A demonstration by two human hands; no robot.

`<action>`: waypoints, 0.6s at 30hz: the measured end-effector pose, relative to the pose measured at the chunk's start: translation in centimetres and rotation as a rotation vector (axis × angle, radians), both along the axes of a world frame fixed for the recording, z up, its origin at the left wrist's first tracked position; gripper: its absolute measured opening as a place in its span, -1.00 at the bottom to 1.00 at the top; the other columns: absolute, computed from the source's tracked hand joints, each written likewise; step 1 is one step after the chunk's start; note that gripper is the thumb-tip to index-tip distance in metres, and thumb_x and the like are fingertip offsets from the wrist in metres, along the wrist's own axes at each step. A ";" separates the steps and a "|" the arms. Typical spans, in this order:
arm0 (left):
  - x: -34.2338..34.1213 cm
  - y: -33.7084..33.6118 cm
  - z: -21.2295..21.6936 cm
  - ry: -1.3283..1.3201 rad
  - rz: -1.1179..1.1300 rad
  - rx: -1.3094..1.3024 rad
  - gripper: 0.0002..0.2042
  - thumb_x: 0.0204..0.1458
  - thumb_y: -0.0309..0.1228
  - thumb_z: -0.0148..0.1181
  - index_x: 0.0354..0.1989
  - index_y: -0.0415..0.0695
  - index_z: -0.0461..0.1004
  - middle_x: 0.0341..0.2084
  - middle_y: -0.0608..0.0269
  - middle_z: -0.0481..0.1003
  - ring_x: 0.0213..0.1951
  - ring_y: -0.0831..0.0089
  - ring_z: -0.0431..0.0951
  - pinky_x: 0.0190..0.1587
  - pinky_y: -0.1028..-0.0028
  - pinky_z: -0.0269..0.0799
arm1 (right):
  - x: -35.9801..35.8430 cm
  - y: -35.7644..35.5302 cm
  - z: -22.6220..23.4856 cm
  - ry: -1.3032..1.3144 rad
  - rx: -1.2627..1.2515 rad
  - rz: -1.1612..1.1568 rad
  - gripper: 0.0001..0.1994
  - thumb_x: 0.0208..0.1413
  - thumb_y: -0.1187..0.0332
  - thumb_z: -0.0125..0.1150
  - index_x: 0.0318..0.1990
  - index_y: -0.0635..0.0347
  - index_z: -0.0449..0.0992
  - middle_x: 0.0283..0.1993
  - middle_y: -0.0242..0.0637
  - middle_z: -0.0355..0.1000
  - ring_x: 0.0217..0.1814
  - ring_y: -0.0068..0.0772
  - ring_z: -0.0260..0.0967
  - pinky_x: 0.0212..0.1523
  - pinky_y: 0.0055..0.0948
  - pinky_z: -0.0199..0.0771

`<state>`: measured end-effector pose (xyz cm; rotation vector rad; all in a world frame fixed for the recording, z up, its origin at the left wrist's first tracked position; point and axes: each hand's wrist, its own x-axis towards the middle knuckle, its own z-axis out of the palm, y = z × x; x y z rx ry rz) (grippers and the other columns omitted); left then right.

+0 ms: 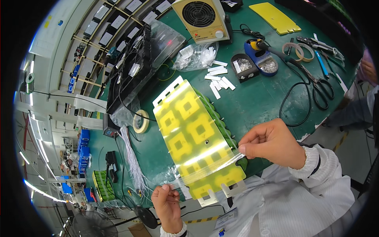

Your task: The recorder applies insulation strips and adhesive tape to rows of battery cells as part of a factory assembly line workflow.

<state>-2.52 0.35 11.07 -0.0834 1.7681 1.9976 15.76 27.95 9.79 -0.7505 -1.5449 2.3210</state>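
A battery pack (201, 134) lies on the green table in front of me, its top covered by a translucent yellow board. Green cells (215, 114) show along its right side, and pale metal tabs stick out at both ends. Across the near part of the board runs a clear strip of tape (213, 171), pulled taut. My left hand (167, 205) pinches its left end beyond the pack's edge. At the right edge, my right hand (274, 144) grips the other end between thumb and fingers.
Right of the pack are scissors (319, 89), a soldering iron stand (258, 55) and tape rolls (304, 52). White strips (217, 75) and a fan unit (201, 19) lie beyond. Left are a cream tape roll (141, 121) and white wires (133, 162). Another person's hand (369, 71) shows far right.
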 end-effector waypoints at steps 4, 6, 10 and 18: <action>0.0 -0.5 0.1 0.003 0.012 -0.013 -0.80 0.06 -0.43 0.27 -0.55 -0.12 0.39 -0.51 0.20 0.55 -0.57 0.46 0.50 -0.54 0.53 0.35 | -0.2 0.0 0.1 0.003 0.018 0.023 -0.81 0.03 0.45 0.34 -0.28 0.45 0.61 -0.44 -0.26 0.55 -0.46 -0.60 0.45 -0.42 -0.59 0.43; 0.1 -1.0 0.1 0.028 -0.056 -0.033 -0.88 0.08 -0.40 0.27 -0.43 -0.11 0.46 -0.50 0.32 0.55 -0.53 0.51 0.53 -0.55 0.57 0.37 | -0.3 -0.1 0.1 -0.045 0.038 -0.001 -0.81 0.01 0.46 0.35 -0.28 0.45 0.61 -0.44 -0.27 0.55 -0.46 -0.61 0.45 -0.42 -0.60 0.44; 0.1 -0.5 -0.5 -0.012 -0.044 -0.017 -0.83 0.03 -0.45 0.30 -0.53 -0.17 0.44 -0.46 0.17 0.56 -0.53 0.43 0.54 -0.51 0.52 0.36 | -0.1 -0.2 0.2 -0.099 0.021 -0.072 -0.84 0.00 0.49 0.35 -0.31 0.44 0.60 -0.47 -0.25 0.54 -0.48 -0.60 0.46 -0.42 -0.64 0.46; 0.2 -0.3 -0.3 -0.030 -0.053 -0.041 -0.80 0.07 -0.42 0.28 -0.54 -0.07 0.39 -0.52 0.27 0.55 -0.54 0.49 0.52 -0.49 0.54 0.35 | -0.2 -0.4 0.0 -0.046 0.039 -0.097 -0.88 -0.02 0.53 0.34 -0.33 0.44 0.60 -0.49 -0.25 0.53 -0.51 -0.60 0.45 -0.43 -0.64 0.47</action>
